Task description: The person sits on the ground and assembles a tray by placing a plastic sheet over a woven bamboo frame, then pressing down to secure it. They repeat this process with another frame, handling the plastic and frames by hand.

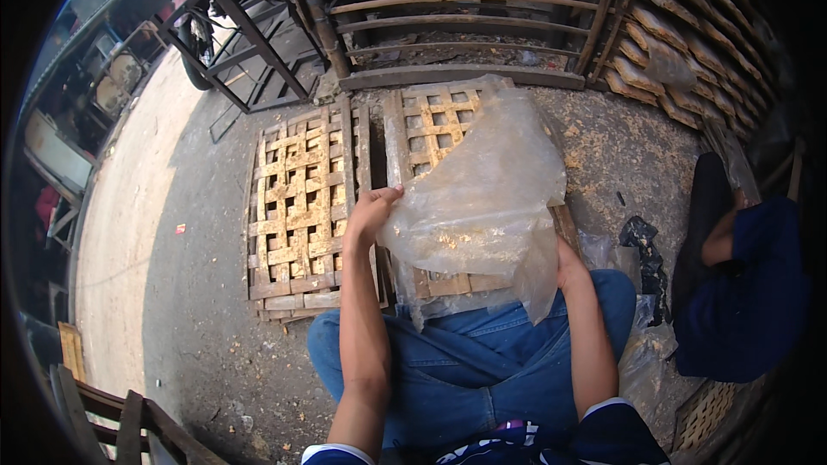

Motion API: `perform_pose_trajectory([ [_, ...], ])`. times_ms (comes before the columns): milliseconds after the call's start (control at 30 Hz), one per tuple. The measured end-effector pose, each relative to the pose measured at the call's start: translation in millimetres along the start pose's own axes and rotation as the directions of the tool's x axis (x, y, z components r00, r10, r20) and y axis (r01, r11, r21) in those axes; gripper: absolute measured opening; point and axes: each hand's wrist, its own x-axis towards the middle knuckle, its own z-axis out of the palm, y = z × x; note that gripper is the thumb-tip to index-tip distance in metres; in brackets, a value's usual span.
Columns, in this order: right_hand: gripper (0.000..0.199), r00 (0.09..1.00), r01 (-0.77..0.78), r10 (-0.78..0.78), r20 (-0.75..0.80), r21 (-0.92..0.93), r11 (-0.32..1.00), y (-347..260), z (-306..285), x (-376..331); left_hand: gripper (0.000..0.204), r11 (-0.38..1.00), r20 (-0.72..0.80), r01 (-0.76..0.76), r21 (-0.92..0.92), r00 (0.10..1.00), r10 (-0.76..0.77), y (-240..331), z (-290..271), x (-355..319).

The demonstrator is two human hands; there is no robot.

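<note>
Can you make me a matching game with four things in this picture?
Things:
1. plastic sheet
2. trousers
3. lattice panel
4. tall tan stack

Clues:
A. in the upper right of the picture
B. blue
C. gripped at its edge by the left hand
D. lying flat, left of the crossed legs

Right pairs: 1-C, 2-B, 3-D, 4-A

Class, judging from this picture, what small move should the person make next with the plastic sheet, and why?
Probably ease the left edge of the cloudy plastic sheet outward with the left grip, since that grip pinches it there and the sheet slants across the woven lattice panel, leaving its upper left bare.
</note>
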Motion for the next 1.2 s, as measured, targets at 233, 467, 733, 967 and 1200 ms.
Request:
perform_pose_trajectory([
  [233,0.038,0.999,0.036,-0.037,0.041,0.028,0.999,7,0,10,0.028,0.977,-0.176,-0.121,-0.175,0.980,0.090,-12,-2,11],
  [467,0.033,0.909,0.347,-0.362,-0.208,-0.106,0.932,-1,3,10,0.026,0.963,-0.421,-0.170,-0.208,0.905,0.069,-28,-33,24],
  [733,0.045,0.849,0.470,-0.433,-0.303,0.060,0.880,-8,-20,21,0.023,0.978,-0.438,-0.144,-0.150,0.897,0.065,-14,-30,14],
  [967,0.061,0.978,0.207,-0.206,-0.033,0.295,0.933,-32,13,-12,0.030,0.997,-0.394,-0.071,-0.032,0.918,0.053,-5,-36,-2],
  [1200,0.046,0.916,0.331,-0.322,-0.240,-0.004,0.944,-32,7,-5,0.031,0.999,-0.331,-0.005,0.043,0.944,0.019,-1,-37,-6],
])
